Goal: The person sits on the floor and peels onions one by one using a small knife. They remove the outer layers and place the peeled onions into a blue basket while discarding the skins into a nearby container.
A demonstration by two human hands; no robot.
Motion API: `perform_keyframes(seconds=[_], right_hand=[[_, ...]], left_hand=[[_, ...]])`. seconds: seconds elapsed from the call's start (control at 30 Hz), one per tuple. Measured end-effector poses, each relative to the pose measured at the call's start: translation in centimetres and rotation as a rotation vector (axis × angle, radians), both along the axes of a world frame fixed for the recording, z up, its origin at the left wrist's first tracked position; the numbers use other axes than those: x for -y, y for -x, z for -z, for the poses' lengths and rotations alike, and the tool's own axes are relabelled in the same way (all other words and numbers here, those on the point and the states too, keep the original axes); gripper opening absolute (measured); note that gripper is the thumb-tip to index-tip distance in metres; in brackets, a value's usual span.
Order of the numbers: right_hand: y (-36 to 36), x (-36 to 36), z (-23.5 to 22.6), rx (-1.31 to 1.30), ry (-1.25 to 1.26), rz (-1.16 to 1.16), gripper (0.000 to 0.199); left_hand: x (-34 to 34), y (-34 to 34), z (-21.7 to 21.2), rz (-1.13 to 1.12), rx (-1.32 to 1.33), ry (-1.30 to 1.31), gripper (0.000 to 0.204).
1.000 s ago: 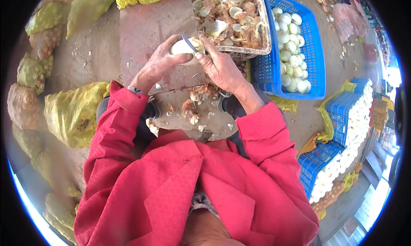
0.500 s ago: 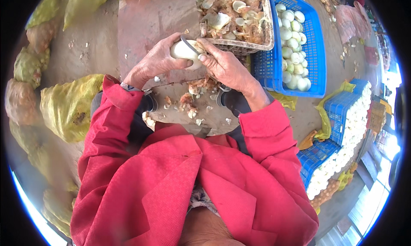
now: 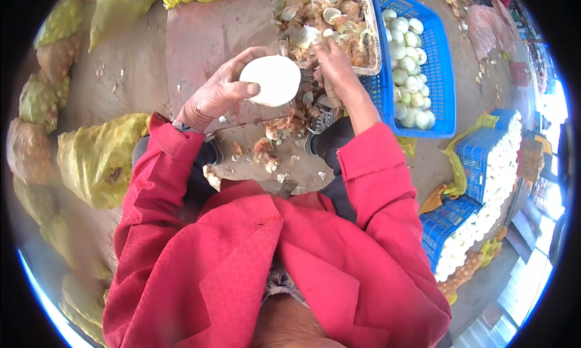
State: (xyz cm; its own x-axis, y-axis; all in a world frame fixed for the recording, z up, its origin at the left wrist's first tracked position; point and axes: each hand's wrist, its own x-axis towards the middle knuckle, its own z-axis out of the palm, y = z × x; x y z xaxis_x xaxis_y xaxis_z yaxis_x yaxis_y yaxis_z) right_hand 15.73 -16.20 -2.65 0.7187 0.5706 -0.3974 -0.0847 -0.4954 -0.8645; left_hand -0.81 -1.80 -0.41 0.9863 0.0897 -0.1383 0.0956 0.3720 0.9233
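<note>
The left hand (image 3: 215, 94) grips a peeled white onion (image 3: 270, 80), fingers curled round its far side, thumb pressed on the near side, holding it up over the reddish slab (image 3: 206, 33). The right hand (image 3: 333, 69) reaches forward, well apart from the left, its fingers down at the near edge of the tray of peelings (image 3: 370, 45); whether they close on a knife or a scrap of skin cannot be told from here.

Here lies the risk: that onion looks smooth and bare, and it is held by one hand only. A loosened thumb would likely drop it onto the dirty ground among the skins (image 3: 269, 151) lying between the person's shoes, and it would need cleaning again. The blue crate (image 3: 445, 88) of finished white onions sits beyond the tray on the right, so a careless toss across could clip the tray's rim and land the onion among the waste. If a blade is in that right hand, working so close to piled shells invites a snag or a nick. Yellow mesh sacks (image 3: 100, 157) crowd the left side, leaving little room to shift.
</note>
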Motion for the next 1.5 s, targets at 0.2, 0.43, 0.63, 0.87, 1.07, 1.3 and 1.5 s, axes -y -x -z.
perform_keyframes(seconds=[0.2, 0.43, 0.63, 0.87, 1.07, 1.3, 1.5], right_hand=[[-0.5, -0.2, 0.1, 0.409, 0.110, -0.096, 0.034], [3.2, 0.6, -1.1, 0.453, 0.293, -0.492, 0.020], [4.0, 1.6, -1.3, 0.501, 0.209, -0.570, 0.016], [5.7, 0.4, -1.4, 0.602, 0.103, -0.526, 0.017], [6.1, 0.5, -0.4, 0.749, 0.095, -0.537, 0.015], [6.0, 0.6, 1.7, 0.891, -0.029, -0.471, 0.011], [6.4, 0.4, -0.8, 0.616, 0.015, -0.418, 0.029]], left_hand=[[-0.3, -0.6, 3.2, 0.059, 0.038, 0.660, 0.047], [-3.3, -1.0, 5.4, 0.121, -0.030, 0.779, 0.046], [0.3, -10.4, -0.5, -0.232, -0.165, 0.430, 0.037], [8.3, -21.3, -4.3, 0.135, 0.137, -0.144, 0.038], [3.5, -16.7, 0.6, -0.075, -0.141, -0.223, 0.029], [-5.3, -0.2, -0.2, -0.303, -0.333, -0.426, 0.026], [-8.1, 15.5, -0.1, -0.648, -0.561, -0.629, 0.027]])
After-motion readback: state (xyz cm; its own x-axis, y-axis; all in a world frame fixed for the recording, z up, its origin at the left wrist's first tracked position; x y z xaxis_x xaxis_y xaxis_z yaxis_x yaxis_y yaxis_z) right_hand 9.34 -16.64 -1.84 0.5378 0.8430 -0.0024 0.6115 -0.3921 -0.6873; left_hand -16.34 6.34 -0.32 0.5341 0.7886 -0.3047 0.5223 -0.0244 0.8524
